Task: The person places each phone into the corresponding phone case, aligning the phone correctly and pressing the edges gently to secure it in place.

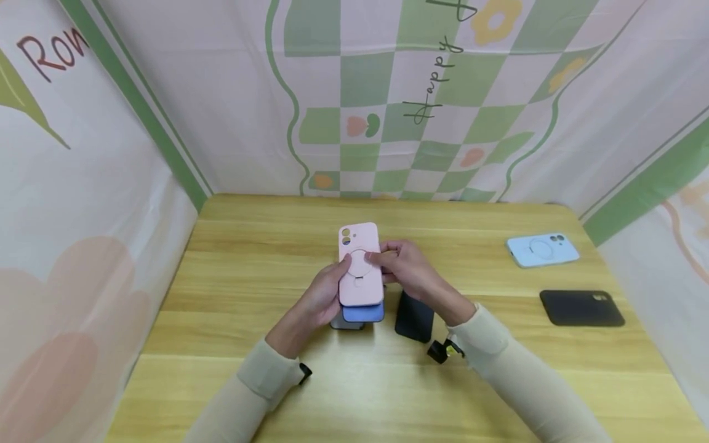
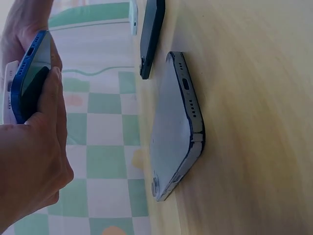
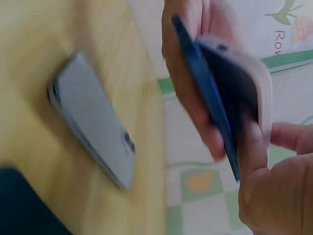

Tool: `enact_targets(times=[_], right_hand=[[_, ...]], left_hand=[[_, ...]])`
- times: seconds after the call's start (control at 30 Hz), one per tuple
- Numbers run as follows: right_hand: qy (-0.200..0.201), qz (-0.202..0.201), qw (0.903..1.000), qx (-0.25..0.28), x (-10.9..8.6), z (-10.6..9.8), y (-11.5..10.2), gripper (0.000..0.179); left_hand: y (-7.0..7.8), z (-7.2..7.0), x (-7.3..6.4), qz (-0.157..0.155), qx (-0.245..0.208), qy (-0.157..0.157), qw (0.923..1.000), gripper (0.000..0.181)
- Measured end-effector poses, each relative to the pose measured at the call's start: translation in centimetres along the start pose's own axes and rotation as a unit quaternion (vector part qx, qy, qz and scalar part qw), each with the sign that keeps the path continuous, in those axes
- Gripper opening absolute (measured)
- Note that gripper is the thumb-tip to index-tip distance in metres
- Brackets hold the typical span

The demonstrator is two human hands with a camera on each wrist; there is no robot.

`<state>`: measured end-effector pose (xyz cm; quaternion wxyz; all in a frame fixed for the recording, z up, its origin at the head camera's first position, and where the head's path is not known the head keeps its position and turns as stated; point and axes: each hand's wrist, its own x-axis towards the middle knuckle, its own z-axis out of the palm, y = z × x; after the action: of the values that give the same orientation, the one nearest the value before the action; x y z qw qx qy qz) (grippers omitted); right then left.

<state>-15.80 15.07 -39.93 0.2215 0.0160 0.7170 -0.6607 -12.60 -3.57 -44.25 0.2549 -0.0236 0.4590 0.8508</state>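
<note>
Head view. One pink case (image 1: 360,286), back upward, held above the surface (image 1: 249,277) near its middle. One blue phone (image 1: 363,312) beneath it, the near end showing past the case's near edge. Left hand (image 1: 324,292), clamped on the pair from the left, thumb on the case. Right hand (image 1: 407,266), clamped on the case's right edge, thumb on the ring. Under the pair, partly hidden: one grey phone (image 1: 348,325). To its right, partly under the right wrist: one dark phone (image 1: 414,317). Far right: one light-blue case (image 1: 543,249); nearer, one black case (image 1: 583,307).

Left wrist view. Blue phone in the left hand's grip, port end toward the camera, case against or close behind it; contact there cannot be told. Grey phone flat on the surface.

Right wrist view, partly blurred. Case and blue phone spread in a wedge; a finger of the right hand lies in the gap, its thumb outside the case.

Risks, as judged: pressing with that finger between could pinch it or leave a corner unseated; the phone's offset could misalign the camera cutouts; a loosened left grip could drop the blue phone onto the grey one.
</note>
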Motion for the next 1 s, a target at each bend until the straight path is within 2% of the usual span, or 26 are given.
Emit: enact_targets(times=[0.1,0.23,0.33,0.37,0.5,0.6,0.67,0.8,1.0], right_hand=[[0.013,-0.031,0.9968,-0.072,0.0,-0.7,-0.6,0.027],[0.066,-0.095,0.9783,-0.172,0.2,-1.9,-1.3,0.028],[0.098,-0.128,0.9649,-0.207,0.7,-2.8,-1.8,0.028],[0.099,-0.132,0.9641,-0.208,0.9,-3.1,-1.9,0.029],[0.054,-0.101,0.9767,-0.182,1.9,-3.9,-2.5,0.041],[-0.001,-0.048,0.9872,-0.152,2.7,-4.3,-2.8,0.05],[-0.032,-0.012,0.9906,-0.132,3.1,-4.4,-2.9,0.053],[-0.076,0.033,0.9895,-0.118,3.4,-4.5,-3.0,0.055],[-0.103,0.058,0.988,-0.099,3.6,-4.8,-2.8,0.048]], left_hand=[[0.1,0.1,-0.1,-0.002,0.002,-0.008,1.0,0.056],[0.3,0.1,-0.2,-0.007,0.01,-0.015,0.9998,0.054],[0.3,0.0,-0.4,-0.012,0.023,-0.028,0.9993,0.054],[0.2,0.0,-0.4,-0.014,0.025,-0.03,0.9991,0.053],[0.0,-0.1,-0.6,-0.024,0.032,-0.034,0.9986,0.054],[0.0,0.0,-0.7,-0.033,0.036,-0.035,0.9982,0.054],[-0.1,0.2,-0.8,-0.037,0.042,-0.039,0.9977,0.054],[0.0,0.3,-1.0,-0.04,0.057,-0.05,0.9963,0.053],[0.2,0.4,-1.1,-0.037,0.074,-0.056,0.995,0.051]])
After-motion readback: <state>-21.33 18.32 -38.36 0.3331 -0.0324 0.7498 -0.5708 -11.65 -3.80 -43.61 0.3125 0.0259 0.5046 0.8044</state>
